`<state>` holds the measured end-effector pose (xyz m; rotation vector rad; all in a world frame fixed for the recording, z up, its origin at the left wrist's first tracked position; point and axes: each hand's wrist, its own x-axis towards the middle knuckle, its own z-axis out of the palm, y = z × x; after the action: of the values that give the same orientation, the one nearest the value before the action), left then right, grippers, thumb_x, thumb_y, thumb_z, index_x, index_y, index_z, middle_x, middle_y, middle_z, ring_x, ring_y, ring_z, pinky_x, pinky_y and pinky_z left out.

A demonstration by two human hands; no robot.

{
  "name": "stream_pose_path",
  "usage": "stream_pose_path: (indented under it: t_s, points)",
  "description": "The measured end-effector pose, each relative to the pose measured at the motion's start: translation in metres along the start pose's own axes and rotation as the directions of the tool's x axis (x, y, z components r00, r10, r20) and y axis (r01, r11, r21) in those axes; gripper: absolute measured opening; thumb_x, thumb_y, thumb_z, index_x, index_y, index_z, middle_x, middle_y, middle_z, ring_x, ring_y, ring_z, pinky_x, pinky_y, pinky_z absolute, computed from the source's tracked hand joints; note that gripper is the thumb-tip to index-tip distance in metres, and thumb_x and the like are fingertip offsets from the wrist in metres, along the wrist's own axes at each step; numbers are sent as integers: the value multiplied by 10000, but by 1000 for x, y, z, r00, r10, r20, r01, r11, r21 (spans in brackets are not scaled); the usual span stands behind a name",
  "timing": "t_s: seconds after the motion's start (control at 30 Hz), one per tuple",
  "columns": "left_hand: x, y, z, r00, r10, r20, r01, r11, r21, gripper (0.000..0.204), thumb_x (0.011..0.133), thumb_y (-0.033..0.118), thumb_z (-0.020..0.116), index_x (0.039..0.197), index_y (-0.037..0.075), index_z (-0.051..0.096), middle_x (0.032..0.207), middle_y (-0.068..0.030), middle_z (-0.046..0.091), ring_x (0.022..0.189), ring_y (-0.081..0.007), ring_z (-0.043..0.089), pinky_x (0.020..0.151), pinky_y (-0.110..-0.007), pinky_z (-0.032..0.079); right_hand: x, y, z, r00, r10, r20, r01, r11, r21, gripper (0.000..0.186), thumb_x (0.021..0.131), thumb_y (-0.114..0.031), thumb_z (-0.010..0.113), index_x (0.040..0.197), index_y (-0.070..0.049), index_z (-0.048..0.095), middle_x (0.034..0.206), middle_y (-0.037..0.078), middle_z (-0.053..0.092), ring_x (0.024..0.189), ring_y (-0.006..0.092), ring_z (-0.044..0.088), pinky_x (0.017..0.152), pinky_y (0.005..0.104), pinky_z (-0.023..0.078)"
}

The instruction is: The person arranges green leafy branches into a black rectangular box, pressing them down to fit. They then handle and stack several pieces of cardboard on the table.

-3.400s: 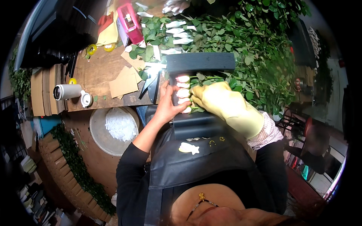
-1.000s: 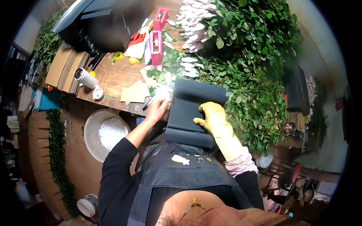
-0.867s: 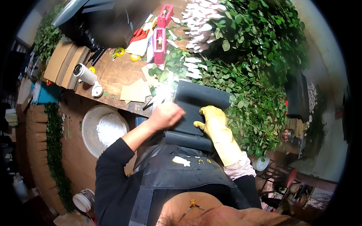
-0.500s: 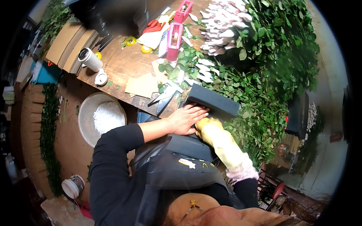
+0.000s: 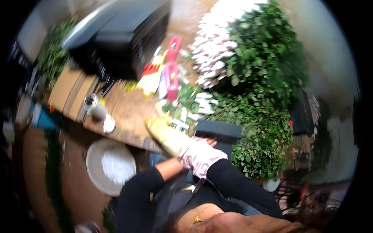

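Right hand [image 5: 158, 130], gloved in yellow, has swung from the stand [image 5: 219, 131] across to its left since the last frame; left hand [image 5: 211, 142] stays at the stand, and the view has gone blurry. Stand sits at the table's near edge, in front of the body.

Doing this reach well, in my judgement: left fingers steady on the stand, so nothing there shifts while the other arm is away; right arm lifted clear of the left forearm, since they cross; loose pink cuff [image 5: 204, 155] kept from dragging over the stand.

Stand looks dark, matte, slate-black: raised block along the far side, flatter part nearer, partly covered by the cuff. Surface detail lost to blur.

Left fingertips poke out past the cuff, fairly straight, against the stand; rest hidden, can't tell how open or whether anything is held. Glove points left, fingers seemingly together; grip and contents can't be told.

Outward from the stand: white sleeves [image 5: 204, 104] just beyond, bigger white pile [image 5: 213, 54] further beyond; leaves [image 5: 260, 128] right of it; pink dispensers [image 5: 171, 83] beyond-left; cup [image 5: 96, 108] and bucket [image 5: 90, 163] with white scraps [image 5: 117, 166] well left.
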<state>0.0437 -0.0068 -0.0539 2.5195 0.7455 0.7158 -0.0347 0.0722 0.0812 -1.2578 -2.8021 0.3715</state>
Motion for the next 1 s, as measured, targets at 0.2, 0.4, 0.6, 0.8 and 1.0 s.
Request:
stream_pose_path:
  t_s: [0.2,0.4,0.6,0.8,1.0]
  points:
    - [-1,-8,-8,996,84,-18,-79,975,207,598,1019,399,449,1536,100,412,1590,-158,405,1466,-305,384,1205,-455,280,-12,6,-44,986,140,-95,-130,987,97,265,903,-339,663,1018,-102,696,926,160,710,868,375,704,752,486,562]
    - [15,24,-51,981,-16,194,7,999,46,537,979,442,550,1378,83,554,1395,-158,582,1261,-331,560,1092,-463,408,-112,55,-85,960,107,-260,-5,932,362,358,1007,-431,578,1174,-131,680,1007,138,711,902,371,698,834,469,556]
    - [18,49,-85,945,-140,294,165,984,-64,509,946,518,585,1303,160,648,1311,-93,651,1225,-304,605,1049,-437,450,-266,101,-67,732,508,454,-628,244,739,311,1026,-390,621,1064,-92,702,819,13,731,732,79,659,695,263,514]
    - [-14,3,-76,980,135,149,-158,975,156,535,847,380,683,1281,71,641,1334,-164,624,1281,-381,535,1070,-484,426,-260,138,6,726,422,543,-629,89,772,211,1022,-284,635,1041,-74,649,806,6,680,667,107,716,563,227,549]
    - [-29,18,-118,970,192,-150,-163,968,189,328,835,110,753,1153,57,689,1091,-102,718,981,-271,700,825,-374,581,-256,117,-32,678,502,538,-719,297,629,317,1025,-389,608,1015,-79,674,736,3,704,561,83,640,513,263,494]
